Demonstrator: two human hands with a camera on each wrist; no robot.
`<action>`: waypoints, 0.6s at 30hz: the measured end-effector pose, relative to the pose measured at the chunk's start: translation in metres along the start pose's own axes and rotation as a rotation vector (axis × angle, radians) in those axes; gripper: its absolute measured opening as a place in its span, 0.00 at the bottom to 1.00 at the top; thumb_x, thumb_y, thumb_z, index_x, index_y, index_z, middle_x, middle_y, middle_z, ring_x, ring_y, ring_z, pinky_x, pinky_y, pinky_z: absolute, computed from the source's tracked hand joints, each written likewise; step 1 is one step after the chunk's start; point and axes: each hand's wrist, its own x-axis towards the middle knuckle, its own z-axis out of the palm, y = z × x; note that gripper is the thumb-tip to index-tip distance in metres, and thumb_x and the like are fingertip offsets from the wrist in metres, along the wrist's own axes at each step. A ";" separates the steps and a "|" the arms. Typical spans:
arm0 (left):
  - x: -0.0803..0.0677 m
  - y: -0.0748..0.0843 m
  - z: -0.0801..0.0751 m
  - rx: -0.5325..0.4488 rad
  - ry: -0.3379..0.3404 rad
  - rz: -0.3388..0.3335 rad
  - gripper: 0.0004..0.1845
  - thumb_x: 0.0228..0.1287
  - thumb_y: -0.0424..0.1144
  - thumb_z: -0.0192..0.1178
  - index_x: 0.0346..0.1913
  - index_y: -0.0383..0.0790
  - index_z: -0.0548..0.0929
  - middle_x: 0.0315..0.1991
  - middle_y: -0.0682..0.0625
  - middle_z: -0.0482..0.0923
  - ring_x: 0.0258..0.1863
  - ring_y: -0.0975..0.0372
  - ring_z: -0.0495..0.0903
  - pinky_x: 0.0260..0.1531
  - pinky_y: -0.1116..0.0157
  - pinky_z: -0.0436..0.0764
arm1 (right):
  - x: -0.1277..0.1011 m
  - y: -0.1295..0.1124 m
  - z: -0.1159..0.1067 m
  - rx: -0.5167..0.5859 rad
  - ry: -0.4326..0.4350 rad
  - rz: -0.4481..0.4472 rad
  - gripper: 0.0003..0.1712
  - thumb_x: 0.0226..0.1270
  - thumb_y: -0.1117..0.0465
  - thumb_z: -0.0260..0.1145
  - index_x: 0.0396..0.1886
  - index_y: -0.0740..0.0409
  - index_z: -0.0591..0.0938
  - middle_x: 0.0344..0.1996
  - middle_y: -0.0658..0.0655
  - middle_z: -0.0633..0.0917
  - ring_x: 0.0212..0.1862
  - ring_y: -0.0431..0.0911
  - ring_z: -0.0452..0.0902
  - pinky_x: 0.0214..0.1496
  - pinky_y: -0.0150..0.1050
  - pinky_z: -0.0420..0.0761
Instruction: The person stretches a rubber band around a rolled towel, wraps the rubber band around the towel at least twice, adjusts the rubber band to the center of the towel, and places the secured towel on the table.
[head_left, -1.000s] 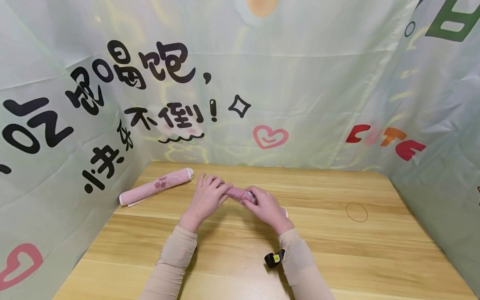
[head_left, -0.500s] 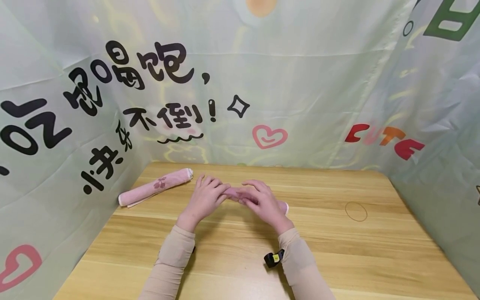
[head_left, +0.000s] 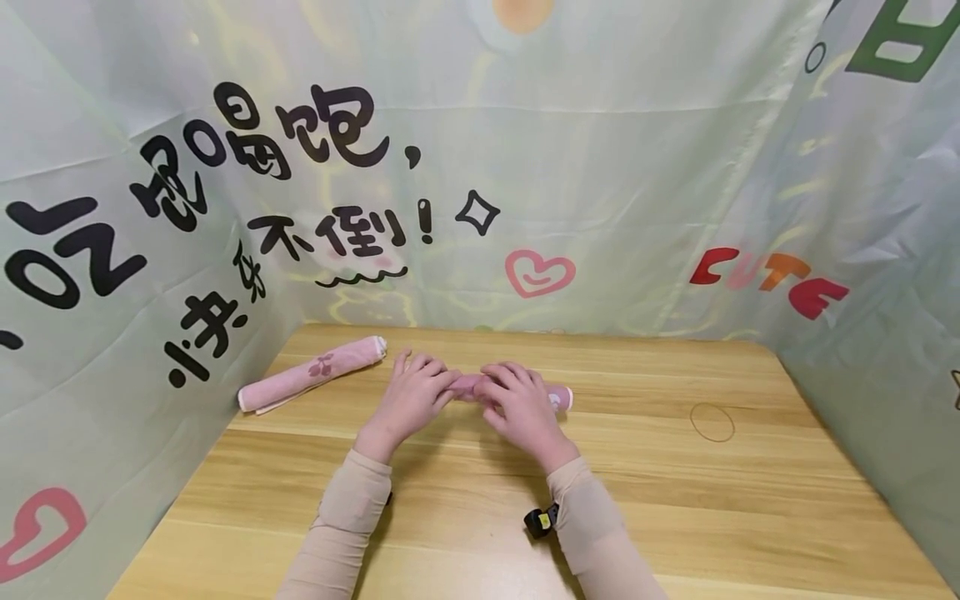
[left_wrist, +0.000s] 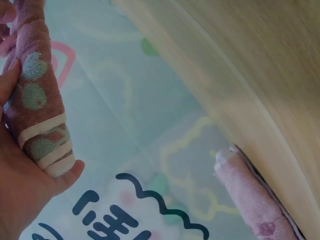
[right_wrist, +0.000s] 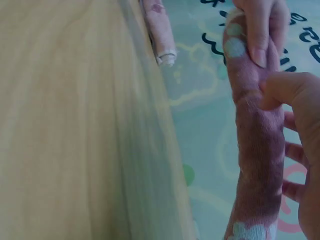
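Observation:
A pink towel (head_left: pixel 560 397), rolled into a tube with pale green spots near its ends, is held between my two hands above the table. My left hand (head_left: pixel 408 404) grips its left end, thumb along the roll in the left wrist view. Further along, my right hand (head_left: pixel 523 415) holds the roll, its thumb on the near side and other fingertips behind it in the right wrist view. A thin brown rubber band (right_wrist: pixel 246 94) circles the towel beside the right thumb. Part of the roll is hidden by the fingers in the head view.
Another rolled pink towel (head_left: pixel 315 375) with a darker flower print lies at the table's back left. A loose rubber band (head_left: pixel 712 422) rests on the wooden table (head_left: pixel 675 500) at the right. Printed fabric (head_left: pixel 615 183) stands around the back and sides.
My right hand has shifted its grip on the towel, its fingers lifting and then settling back over the roll. The towel's right end has risen slightly. My left hand stays nearly still.

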 end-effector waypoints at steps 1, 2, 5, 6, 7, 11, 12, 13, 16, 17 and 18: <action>0.000 0.001 0.000 0.002 0.003 0.005 0.12 0.66 0.45 0.62 0.49 0.49 0.86 0.42 0.52 0.83 0.50 0.55 0.76 0.67 0.39 0.61 | 0.000 -0.001 0.001 -0.022 0.002 0.009 0.14 0.53 0.59 0.72 0.41 0.46 0.85 0.56 0.51 0.82 0.59 0.53 0.75 0.55 0.59 0.76; 0.000 0.001 0.000 0.004 0.003 0.009 0.12 0.66 0.45 0.62 0.49 0.49 0.86 0.42 0.51 0.83 0.50 0.55 0.76 0.67 0.39 0.61 | 0.000 -0.002 0.001 -0.033 0.003 0.016 0.14 0.52 0.58 0.71 0.42 0.47 0.85 0.55 0.51 0.83 0.58 0.53 0.75 0.55 0.59 0.76; 0.000 0.002 0.001 0.008 0.005 0.019 0.12 0.66 0.44 0.62 0.49 0.48 0.86 0.41 0.51 0.83 0.49 0.55 0.76 0.67 0.39 0.61 | -0.001 -0.002 0.002 -0.047 0.016 0.026 0.13 0.52 0.58 0.68 0.39 0.49 0.84 0.52 0.52 0.84 0.56 0.53 0.77 0.53 0.58 0.77; 0.000 0.002 0.001 0.005 0.005 0.019 0.11 0.66 0.44 0.62 0.49 0.48 0.86 0.41 0.51 0.83 0.49 0.55 0.76 0.67 0.39 0.61 | -0.001 -0.002 0.003 -0.043 0.019 0.029 0.11 0.52 0.58 0.67 0.38 0.49 0.84 0.52 0.52 0.84 0.55 0.53 0.77 0.53 0.58 0.77; 0.000 0.002 0.001 0.001 0.005 0.017 0.11 0.66 0.44 0.62 0.49 0.48 0.86 0.41 0.51 0.83 0.49 0.55 0.76 0.67 0.39 0.61 | -0.001 -0.002 0.003 -0.041 0.023 0.029 0.09 0.53 0.57 0.67 0.36 0.48 0.83 0.51 0.52 0.84 0.55 0.53 0.77 0.53 0.58 0.78; 0.000 0.002 0.001 -0.012 0.012 0.013 0.11 0.65 0.44 0.63 0.48 0.49 0.86 0.40 0.51 0.83 0.48 0.55 0.76 0.67 0.39 0.61 | -0.002 0.002 0.005 -0.039 0.043 0.029 0.09 0.55 0.53 0.71 0.28 0.47 0.78 0.48 0.51 0.84 0.53 0.52 0.78 0.52 0.57 0.79; 0.000 0.003 0.001 -0.013 0.014 0.014 0.11 0.65 0.44 0.63 0.48 0.49 0.86 0.40 0.51 0.83 0.48 0.55 0.76 0.67 0.39 0.61 | -0.002 0.003 0.006 -0.039 0.048 0.029 0.11 0.55 0.52 0.72 0.26 0.47 0.77 0.47 0.51 0.84 0.52 0.52 0.78 0.52 0.57 0.79; 0.000 0.003 0.001 -0.012 0.015 0.017 0.11 0.65 0.45 0.63 0.49 0.49 0.86 0.40 0.51 0.83 0.47 0.55 0.76 0.66 0.39 0.61 | -0.002 0.003 0.006 -0.040 0.052 0.026 0.14 0.54 0.51 0.73 0.24 0.47 0.75 0.47 0.50 0.84 0.52 0.52 0.78 0.52 0.57 0.79; 0.001 0.004 0.002 -0.003 0.010 0.025 0.12 0.66 0.45 0.62 0.49 0.49 0.86 0.41 0.52 0.83 0.48 0.55 0.77 0.66 0.39 0.62 | -0.002 0.004 0.006 -0.032 0.053 0.024 0.16 0.54 0.52 0.75 0.24 0.48 0.74 0.47 0.51 0.83 0.52 0.51 0.78 0.52 0.56 0.78; 0.001 0.004 0.002 -0.004 0.009 0.026 0.12 0.66 0.45 0.62 0.49 0.49 0.86 0.41 0.51 0.83 0.48 0.55 0.77 0.66 0.39 0.62 | -0.002 0.004 0.006 -0.029 0.051 0.025 0.16 0.53 0.54 0.75 0.24 0.48 0.74 0.47 0.51 0.83 0.52 0.51 0.78 0.53 0.56 0.78; 0.001 0.004 0.002 -0.006 0.006 0.024 0.12 0.66 0.45 0.62 0.49 0.49 0.86 0.41 0.51 0.83 0.48 0.55 0.77 0.66 0.39 0.62 | -0.002 0.004 0.005 -0.027 0.049 0.028 0.15 0.53 0.56 0.75 0.24 0.48 0.73 0.47 0.51 0.83 0.51 0.51 0.78 0.53 0.56 0.78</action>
